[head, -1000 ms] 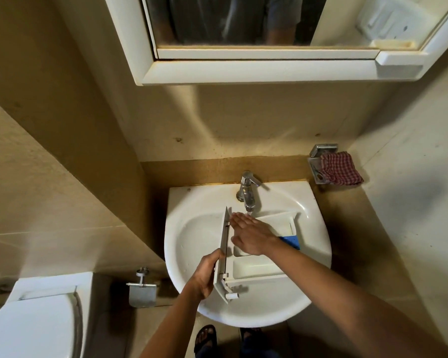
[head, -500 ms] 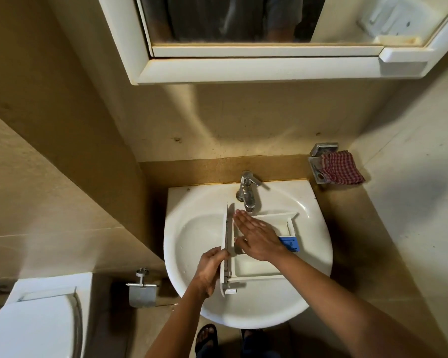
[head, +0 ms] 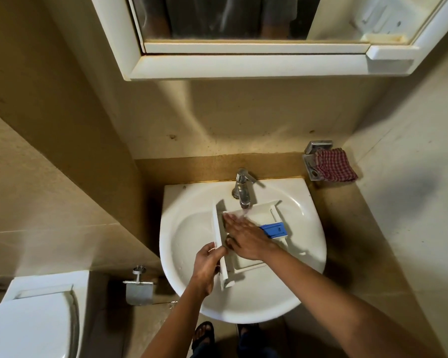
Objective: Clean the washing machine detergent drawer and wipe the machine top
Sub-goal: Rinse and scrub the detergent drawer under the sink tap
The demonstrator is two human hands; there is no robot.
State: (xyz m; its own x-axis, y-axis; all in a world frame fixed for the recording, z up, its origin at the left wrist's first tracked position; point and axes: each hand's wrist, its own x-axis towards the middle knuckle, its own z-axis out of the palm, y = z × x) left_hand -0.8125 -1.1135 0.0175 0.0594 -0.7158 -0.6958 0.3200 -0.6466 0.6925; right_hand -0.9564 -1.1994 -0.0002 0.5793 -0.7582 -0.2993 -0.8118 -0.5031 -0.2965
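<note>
The white detergent drawer (head: 261, 215) with a blue insert (head: 273, 229) lies inside the white sink (head: 308, 244), under the chrome tap (head: 243, 188). Water runs from the tap onto the drawer. My left hand (head: 207, 264) grips the drawer's front panel at its near end. My right hand (head: 246, 237) lies flat inside the drawer with its fingers straight, the fingertips in the water stream by the front panel.
A red checked cloth (head: 335, 165) sits in a metal wall holder right of the sink. A mirror cabinet (head: 243, 65) hangs above. A toilet (head: 29, 324) and a paper holder (head: 139, 290) stand at the lower left. Sandalled feet show below the sink.
The drawer has shifted slightly so its far end sits under the tap. My right hand slid along the inside towards the front panel. My left hand keeps its hold.
</note>
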